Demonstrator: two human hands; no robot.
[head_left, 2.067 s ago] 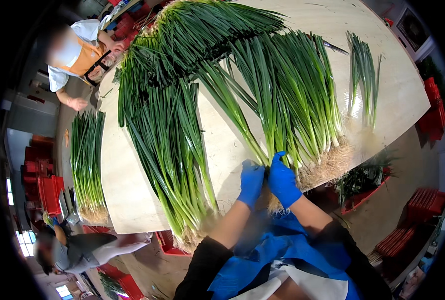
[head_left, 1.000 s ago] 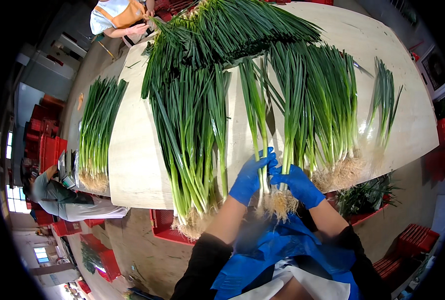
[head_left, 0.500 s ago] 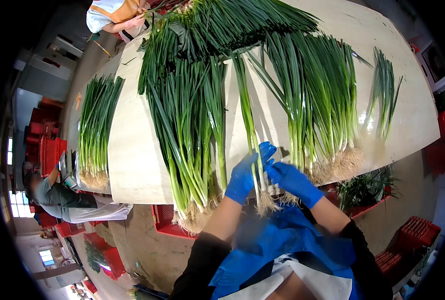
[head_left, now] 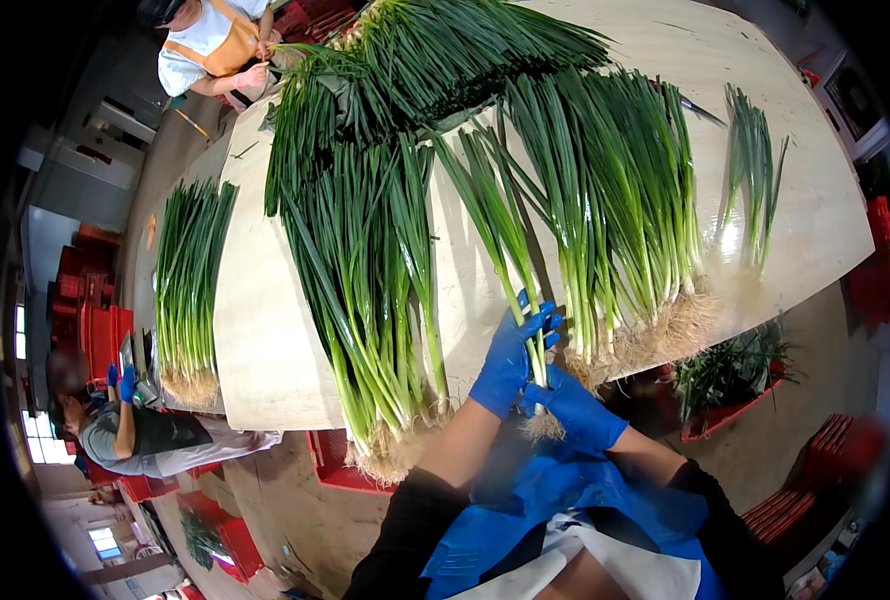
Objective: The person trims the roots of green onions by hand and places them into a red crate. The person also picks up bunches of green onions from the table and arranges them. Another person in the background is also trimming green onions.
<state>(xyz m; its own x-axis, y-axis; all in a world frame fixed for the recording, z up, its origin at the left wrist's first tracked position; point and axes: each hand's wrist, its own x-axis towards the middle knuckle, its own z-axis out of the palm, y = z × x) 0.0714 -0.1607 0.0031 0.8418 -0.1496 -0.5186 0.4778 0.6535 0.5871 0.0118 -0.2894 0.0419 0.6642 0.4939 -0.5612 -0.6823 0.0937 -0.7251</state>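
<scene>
In blue gloves, both my hands are on a few green garlic stalks (head_left: 501, 235) at the table's near edge. My left hand (head_left: 510, 358) wraps round the pale stems. Lower down, my right hand (head_left: 580, 412) is closed on the stem ends just above the hanging roots (head_left: 542, 427); its fingertips are partly hidden. On the left lies a thick bunch of green garlic (head_left: 365, 300), roots toward me. Another dense bunch (head_left: 625, 200) lies just right of my hands, its roots close to my right hand.
A large pile of green garlic (head_left: 465, 55) covers the table's (head_left: 270, 330) far side. A small bunch (head_left: 755, 170) and a knife-like tool (head_left: 702, 110) lie right. Red crates (head_left: 325, 465) stand below the edge. Two other people (head_left: 215, 50) work at the far left and left.
My right hand has come in lower, round the stem ends near the roots. The held stalks lean further left at their tops. The person at left has raised gloved hands.
</scene>
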